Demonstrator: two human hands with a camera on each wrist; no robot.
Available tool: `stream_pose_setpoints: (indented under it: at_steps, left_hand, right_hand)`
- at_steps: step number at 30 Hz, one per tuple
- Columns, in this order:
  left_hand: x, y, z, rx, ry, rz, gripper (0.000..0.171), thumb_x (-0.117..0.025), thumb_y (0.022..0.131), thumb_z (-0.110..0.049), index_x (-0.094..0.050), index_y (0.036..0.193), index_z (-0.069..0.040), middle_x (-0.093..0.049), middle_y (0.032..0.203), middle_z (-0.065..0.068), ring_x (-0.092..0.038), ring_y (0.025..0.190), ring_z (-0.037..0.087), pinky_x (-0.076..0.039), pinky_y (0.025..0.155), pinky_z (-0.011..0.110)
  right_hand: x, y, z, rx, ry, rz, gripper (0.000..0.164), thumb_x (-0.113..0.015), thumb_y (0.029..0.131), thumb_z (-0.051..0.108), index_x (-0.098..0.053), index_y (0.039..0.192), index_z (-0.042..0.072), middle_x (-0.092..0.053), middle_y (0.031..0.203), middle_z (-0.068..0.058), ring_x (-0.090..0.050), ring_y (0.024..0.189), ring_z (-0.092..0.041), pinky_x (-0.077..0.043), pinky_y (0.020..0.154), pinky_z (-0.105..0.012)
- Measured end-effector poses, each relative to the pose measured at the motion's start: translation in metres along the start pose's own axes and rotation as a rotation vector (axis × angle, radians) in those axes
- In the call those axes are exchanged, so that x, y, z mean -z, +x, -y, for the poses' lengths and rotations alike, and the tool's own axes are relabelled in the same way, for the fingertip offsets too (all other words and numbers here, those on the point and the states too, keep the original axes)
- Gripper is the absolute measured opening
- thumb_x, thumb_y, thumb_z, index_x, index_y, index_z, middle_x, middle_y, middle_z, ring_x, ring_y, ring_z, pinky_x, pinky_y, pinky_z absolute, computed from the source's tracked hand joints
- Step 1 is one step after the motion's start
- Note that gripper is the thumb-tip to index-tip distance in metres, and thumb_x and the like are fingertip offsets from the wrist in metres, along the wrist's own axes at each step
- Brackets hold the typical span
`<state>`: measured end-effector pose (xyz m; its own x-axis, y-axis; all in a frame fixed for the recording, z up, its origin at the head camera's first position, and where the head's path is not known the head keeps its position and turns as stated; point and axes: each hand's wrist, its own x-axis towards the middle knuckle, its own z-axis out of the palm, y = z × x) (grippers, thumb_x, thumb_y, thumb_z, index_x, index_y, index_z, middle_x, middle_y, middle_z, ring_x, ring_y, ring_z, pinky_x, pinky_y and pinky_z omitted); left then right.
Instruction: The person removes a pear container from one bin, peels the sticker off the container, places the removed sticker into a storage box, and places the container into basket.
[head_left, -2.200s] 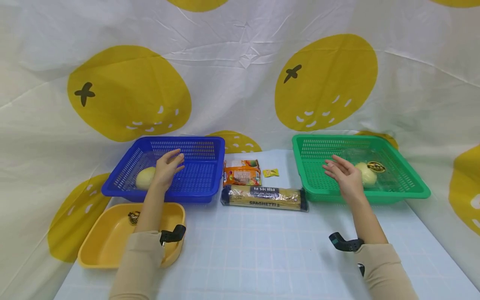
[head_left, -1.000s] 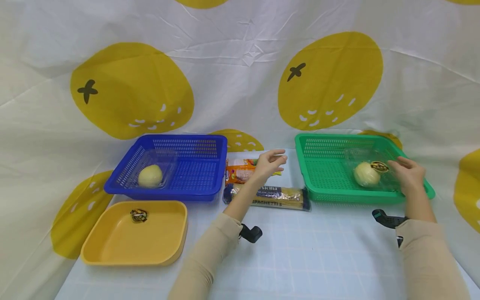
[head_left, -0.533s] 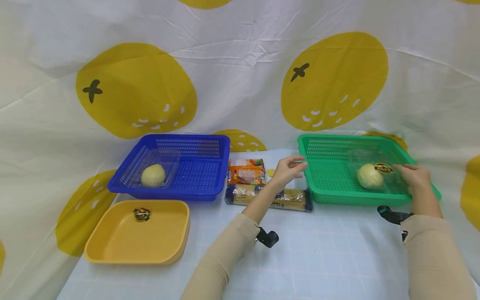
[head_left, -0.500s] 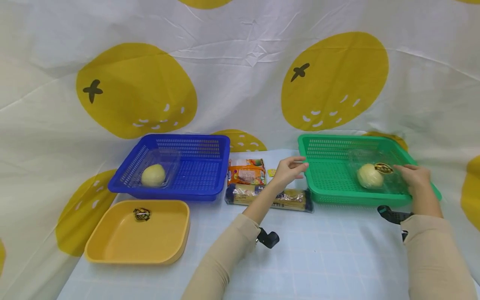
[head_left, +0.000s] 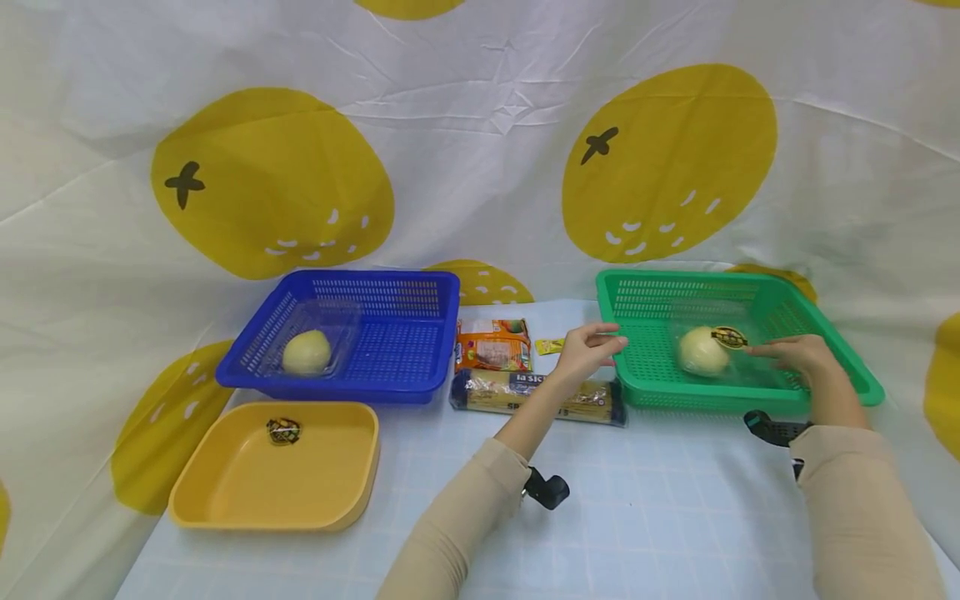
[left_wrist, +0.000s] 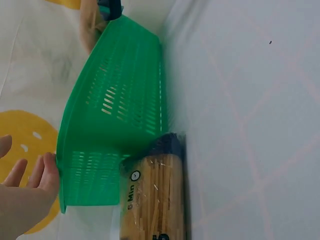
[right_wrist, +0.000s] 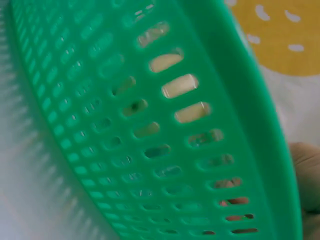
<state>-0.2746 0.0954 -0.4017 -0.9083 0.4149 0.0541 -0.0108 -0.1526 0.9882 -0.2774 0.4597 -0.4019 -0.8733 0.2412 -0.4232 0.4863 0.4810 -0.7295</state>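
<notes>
Clear box (head_left: 742, 368) shifted left, inside slotted green basket (head_left: 750, 397), right hand (head_left: 804, 355) beside

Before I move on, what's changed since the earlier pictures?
The left hand has crossed from the blue basket to the left rim of the green basket. The right hand went right, then partway back left, and the clear pack inside the green basket has slid left; whether it is gripped I can't tell. The blue basket, yellow tray and spaghetti pack stayed put.
</notes>
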Motion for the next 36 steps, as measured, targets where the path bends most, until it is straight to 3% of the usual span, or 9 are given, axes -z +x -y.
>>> stream_pose_setpoints:
  at_steps: [3, 5, 9, 12, 16, 25, 29, 32, 36]
  left_hand:
    - [-0.004, 0.0, 0.0, 0.007, -0.004, 0.021, 0.037, -0.063, 0.09, -0.012, -0.057, 0.126, -0.002, -0.065, 0.112, 0.016, -0.066, 0.095, 0.026, -0.053, 0.082, 0.029]
    - [-0.008, 0.001, 0.0, 0.019, 0.004, 0.029, 0.038, -0.063, 0.09, -0.012, -0.056, 0.126, -0.004, -0.065, 0.114, 0.015, -0.065, 0.097, 0.025, -0.051, 0.086, 0.029]
    - [-0.021, 0.005, -0.001, 0.047, 0.078, 0.009, 0.039, -0.066, 0.088, -0.017, -0.058, 0.126, -0.011, -0.061, 0.122, 0.012, -0.059, 0.109, 0.019, -0.049, 0.089, 0.029]
    - [-0.033, 0.009, -0.003, 0.073, 0.158, -0.003, 0.042, -0.068, 0.087, -0.023, -0.058, 0.127, -0.018, -0.056, 0.129, 0.008, -0.051, 0.119, 0.019, -0.048, 0.09, 0.031]
    - [-0.049, 0.016, -0.006, 0.121, 0.26, 0.021, 0.052, -0.066, 0.089, -0.028, -0.048, 0.137, -0.023, -0.045, 0.14, 0.003, -0.041, 0.13, 0.022, -0.045, 0.096, 0.039]
    - [-0.069, 0.031, -0.005, 0.191, 0.346, 0.044, 0.062, -0.067, 0.088, -0.021, -0.038, 0.143, -0.018, -0.041, 0.143, 0.004, -0.044, 0.126, 0.021, -0.046, 0.091, 0.034]
    - [-0.07, 0.038, -0.004, 0.246, 0.323, 0.011, 0.063, -0.068, 0.087, -0.022, -0.038, 0.143, -0.018, -0.041, 0.143, 0.003, -0.044, 0.126, 0.021, -0.045, 0.095, 0.037]
    - [-0.07, 0.04, -0.004, 0.262, 0.31, 0.028, 0.065, -0.068, 0.087, -0.022, -0.036, 0.143, -0.018, -0.039, 0.144, 0.004, -0.042, 0.128, 0.022, -0.043, 0.097, 0.039]
    - [-0.069, 0.04, -0.004, 0.265, 0.29, 0.054, 0.066, -0.068, 0.087, -0.021, -0.036, 0.144, -0.016, -0.041, 0.143, 0.005, -0.047, 0.122, 0.022, -0.046, 0.093, 0.037]
  right_hand:
    - [-0.006, -0.002, 0.006, 0.054, -0.042, 0.144, 0.099, -0.066, 0.081, 0.052, -0.022, 0.143, -0.012, -0.006, 0.147, -0.038, -0.038, 0.126, -0.047, -0.037, 0.103, -0.05]
    - [-0.012, -0.005, 0.01, 0.073, -0.051, 0.175, 0.091, -0.066, 0.085, 0.047, -0.026, 0.14, -0.014, -0.004, 0.147, -0.039, -0.059, 0.105, -0.032, -0.045, 0.097, -0.04]
    - [-0.019, -0.006, 0.015, 0.104, -0.086, 0.203, 0.084, -0.061, 0.089, 0.043, -0.025, 0.141, -0.014, -0.003, 0.145, -0.04, -0.055, 0.086, -0.004, -0.051, 0.086, -0.029]
    - [-0.024, -0.005, 0.016, 0.152, -0.096, 0.23, 0.085, -0.058, 0.091, 0.041, -0.019, 0.141, -0.016, -0.007, 0.145, -0.041, -0.06, 0.1, -0.022, -0.052, 0.086, -0.031]
    - [-0.031, -0.002, 0.015, 0.212, -0.094, 0.266, 0.083, -0.055, 0.094, 0.038, -0.016, 0.141, -0.017, -0.015, 0.143, -0.041, -0.052, 0.118, -0.04, -0.051, 0.089, -0.036]
    - [-0.036, 0.0, 0.017, 0.279, -0.064, 0.294, 0.079, -0.052, 0.097, 0.032, -0.005, 0.146, -0.008, -0.016, 0.144, -0.041, -0.036, 0.126, -0.051, -0.049, 0.091, -0.041]
    - [-0.037, -0.001, 0.018, 0.309, -0.063, 0.283, 0.082, -0.054, 0.096, 0.032, -0.003, 0.148, -0.005, -0.019, 0.144, -0.039, -0.057, 0.107, -0.019, -0.048, 0.092, -0.041]
    - [-0.036, 0.0, 0.017, 0.306, -0.049, 0.282, 0.083, -0.056, 0.095, 0.03, -0.001, 0.148, -0.004, -0.016, 0.144, -0.039, -0.053, 0.09, 0.006, -0.049, 0.091, -0.04]
    - [-0.034, 0.0, 0.014, 0.301, -0.048, 0.281, 0.084, -0.056, 0.095, 0.03, 0.0, 0.148, -0.004, -0.014, 0.144, -0.04, -0.052, 0.085, 0.01, -0.049, 0.091, -0.039]
